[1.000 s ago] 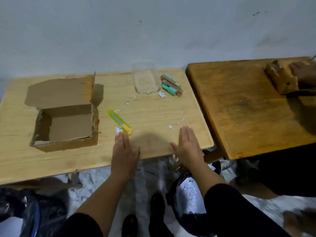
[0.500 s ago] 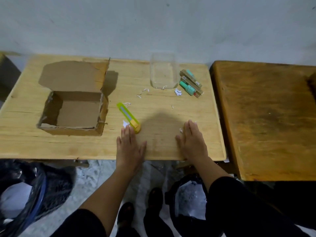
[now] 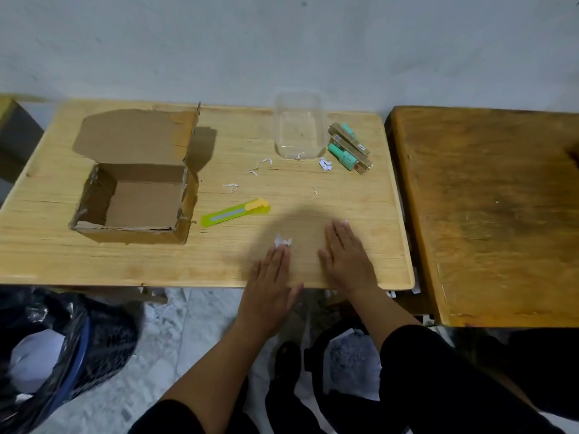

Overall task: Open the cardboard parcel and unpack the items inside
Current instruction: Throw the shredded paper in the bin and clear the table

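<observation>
Since half a second ago the yellow-green utility knife (image 3: pixel 235 212) has swung round and slid away from the left hand (image 3: pixel 270 288): it now lies flat with its yellow slider end pointing right, just right of the cardboard parcel (image 3: pixel 134 195), clear of both hands. The left hand has shifted right and back toward the front edge of the light wooden table (image 3: pixel 125 264), so only its fingers lie on the surface while the palm hangs over the edge. Those fingers are straight, pressed together and released, holding nothing; their tips touch a small crumpled white paper scrap (image 3: pixel 282 240). The right hand (image 3: pixel 346 256) rests palm down beside it near the front edge, fingers flat and slightly spread, grasping nothing. Both forearms are bare below black sleeves.

The parcel sits toward the table's left side, open and empty, its lid flap folded up at the back; the brown corrugated card is frayed and torn along the rims. At the back edge stands a clear, rounded rectangular plastic container (image 3: pixel 299 128), and just right of it, near the back right corner, lies a pile of unpacked items (image 3: pixel 349 148): slim tan boxes and mint-green tubes. Thin white paper shreds (image 3: pixel 260 166) dot the grain between. A darker, worn wooden table (image 3: pixel 488 214) adjoins on the right.
</observation>
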Available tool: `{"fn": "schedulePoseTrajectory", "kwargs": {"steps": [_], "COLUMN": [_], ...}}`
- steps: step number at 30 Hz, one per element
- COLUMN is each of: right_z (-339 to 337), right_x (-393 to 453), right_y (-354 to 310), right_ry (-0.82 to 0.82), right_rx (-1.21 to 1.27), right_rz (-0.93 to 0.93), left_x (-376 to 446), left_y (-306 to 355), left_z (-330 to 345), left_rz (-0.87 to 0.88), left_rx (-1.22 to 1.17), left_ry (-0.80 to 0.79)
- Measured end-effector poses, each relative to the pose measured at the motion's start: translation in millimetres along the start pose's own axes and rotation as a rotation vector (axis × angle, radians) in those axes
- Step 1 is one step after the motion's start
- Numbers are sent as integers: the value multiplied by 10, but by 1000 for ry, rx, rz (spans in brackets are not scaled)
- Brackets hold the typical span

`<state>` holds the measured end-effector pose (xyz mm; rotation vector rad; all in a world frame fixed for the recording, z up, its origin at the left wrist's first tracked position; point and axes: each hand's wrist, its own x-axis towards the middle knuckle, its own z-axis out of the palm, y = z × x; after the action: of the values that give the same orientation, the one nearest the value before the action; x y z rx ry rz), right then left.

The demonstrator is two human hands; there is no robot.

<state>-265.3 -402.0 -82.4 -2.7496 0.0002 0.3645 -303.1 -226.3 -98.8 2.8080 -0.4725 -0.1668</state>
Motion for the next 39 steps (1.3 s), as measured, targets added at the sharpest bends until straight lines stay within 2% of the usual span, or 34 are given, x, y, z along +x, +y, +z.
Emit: {"fn": "schedulePoseTrajectory", "kwargs": {"steps": [6, 10, 17, 23, 29, 31, 34, 37, 39], "right_z": [178, 172, 237, 326, 302, 245, 156, 113, 113], "right_x": [48, 118, 390, 528, 578, 640, 727, 822, 904], "right_y": [45, 39, -111, -136, -118, -117, -124, -112, -99], "right_ry": [62, 97, 128, 117, 172, 193, 213, 209, 228], "right_rx": [40, 117, 105, 86, 128, 129, 129, 138, 115], "right_rz": [-82, -152, -312, -310, -310, -289, -247, -209, -189], "left_x": [279, 437, 656, 738, 955, 1122, 1352, 1508, 1570], "left_y": [-1, -62, -264, -307, -145, -179, -389, -661, -781], "left_z": [86, 79, 66, 138, -9, -120, -286, -419, -477], "left_rz": [29, 70, -33, -104, -167, -230, -437, -673, -751], "left_rx": [11, -100, -206, -153, -279, -266, -154, -134, -114], "left_ry": [-46, 16, 57, 51, 153, 182, 198, 84, 22]}}
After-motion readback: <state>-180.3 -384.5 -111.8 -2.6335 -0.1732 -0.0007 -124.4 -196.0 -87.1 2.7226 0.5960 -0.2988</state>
